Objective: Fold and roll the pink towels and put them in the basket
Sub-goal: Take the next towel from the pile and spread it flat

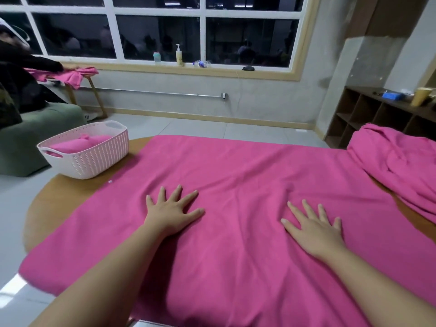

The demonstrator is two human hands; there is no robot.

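a: head view. where do your hands sit on the spread pink towel point(236, 185)?

b: both lie flat on it, palms down, fingers straight and fanned. your left hand point(173, 212) presses the towel's left half, your right hand point(315, 228) its right half, and neither one grasps any cloth. the towel covers most of the wooden table point(59, 199) and hangs over its near edge.

a: and the basket point(94, 156)?

b: it stands on the table just beyond the towel's far left corner, not touching it as far as you can see. a rolled pink towel point(77, 145) lies inside.

a: anything else near the spread towel?

b: a pile of crumpled pink towels point(396, 161) sits at its far right corner, overlapping the edge. far behind, bottles stand on the window sill point(212, 69).
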